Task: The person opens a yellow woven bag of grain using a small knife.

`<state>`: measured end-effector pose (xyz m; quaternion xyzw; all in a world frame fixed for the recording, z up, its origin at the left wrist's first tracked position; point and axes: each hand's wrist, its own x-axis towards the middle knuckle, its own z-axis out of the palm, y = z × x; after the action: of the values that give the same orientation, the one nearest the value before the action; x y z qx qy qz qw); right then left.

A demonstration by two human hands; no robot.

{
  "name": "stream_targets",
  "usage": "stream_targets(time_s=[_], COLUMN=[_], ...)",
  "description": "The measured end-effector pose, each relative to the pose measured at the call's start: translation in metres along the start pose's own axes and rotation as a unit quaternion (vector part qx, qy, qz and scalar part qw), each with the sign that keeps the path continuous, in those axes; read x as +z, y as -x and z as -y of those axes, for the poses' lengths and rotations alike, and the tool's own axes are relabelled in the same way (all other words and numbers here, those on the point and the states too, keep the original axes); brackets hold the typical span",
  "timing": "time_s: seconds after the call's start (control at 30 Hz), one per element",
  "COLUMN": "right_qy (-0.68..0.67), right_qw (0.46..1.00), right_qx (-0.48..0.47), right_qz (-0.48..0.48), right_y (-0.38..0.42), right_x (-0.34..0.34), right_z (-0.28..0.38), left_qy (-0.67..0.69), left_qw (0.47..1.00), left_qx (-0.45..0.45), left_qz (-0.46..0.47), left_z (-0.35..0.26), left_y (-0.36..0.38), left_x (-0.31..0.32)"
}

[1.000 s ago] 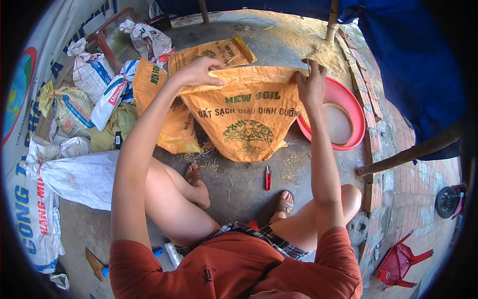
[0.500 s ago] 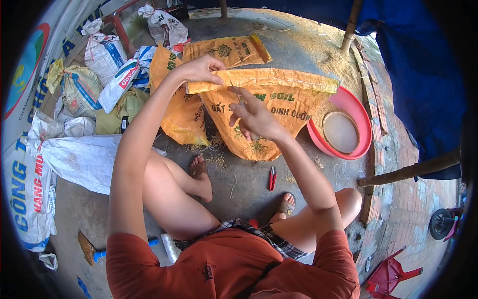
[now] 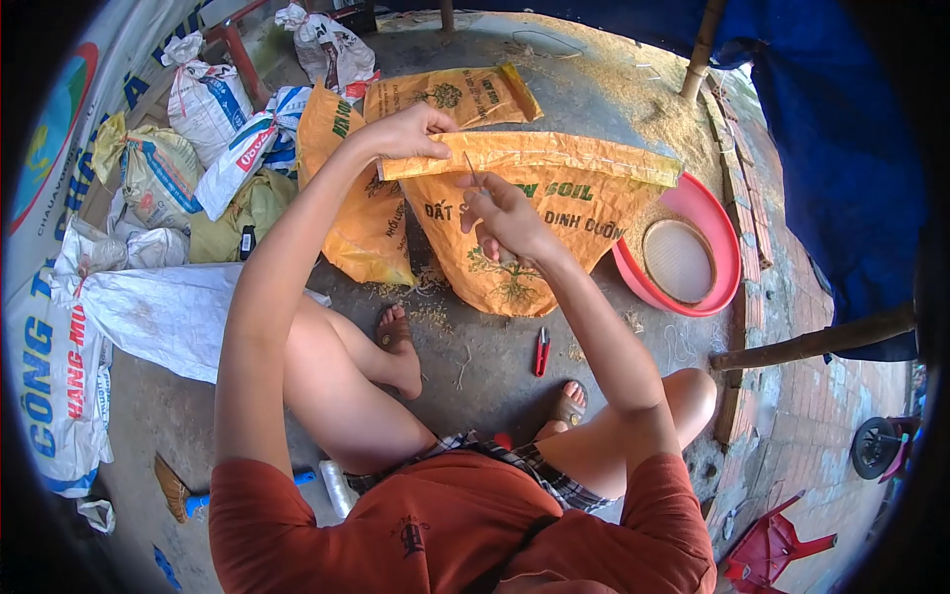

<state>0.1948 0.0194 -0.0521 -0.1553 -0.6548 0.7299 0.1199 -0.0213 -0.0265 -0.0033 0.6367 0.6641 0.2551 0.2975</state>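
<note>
An orange soil sack (image 3: 534, 223) with green and black print hangs upright in front of me, its top edge folded into a band. My left hand (image 3: 411, 137) pinches the left end of that fold between thumb and fingers. Just below the fold, my right hand (image 3: 505, 218) is closed on a thin dark needle (image 3: 471, 168), whose tip points up at the band. Any thread on the needle is too fine to make out. Red-handled snips (image 3: 541, 352) lie on the floor between my feet.
More orange sacks (image 3: 346, 233) lie to the left and behind, near several tied white sacks (image 3: 203, 99). At right stands a pink basin (image 3: 727, 238) holding a round sieve (image 3: 679, 261). A white thread spool (image 3: 336, 490) lies by my thigh. A bamboo pole (image 3: 816, 345) juts in from the right.
My right hand's fingers have drawn together around the needle, and the needle now stands more upright against the fold. The sack and left hand have shifted slightly right.
</note>
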Motion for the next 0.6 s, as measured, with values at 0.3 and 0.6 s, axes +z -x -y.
stream_targets(time_s=[0.3, 0.6], right_qy=[-0.050, 0.013], right_qw=[0.999, 0.999], right_qx=[0.011, -0.028], right_qz=[0.001, -0.006], right_y=[-0.003, -0.003], right_x=[-0.011, -0.013], right_z=[0.000, -0.005], left_qy=[-0.009, -0.074], left_qw=[0.999, 0.996], left_qx=[0.040, 0.001], left_qz=[-0.022, -0.041], left_z=[0.011, -0.008], left_y=[-0.016, -0.018], left_x=[0.004, 0.004])
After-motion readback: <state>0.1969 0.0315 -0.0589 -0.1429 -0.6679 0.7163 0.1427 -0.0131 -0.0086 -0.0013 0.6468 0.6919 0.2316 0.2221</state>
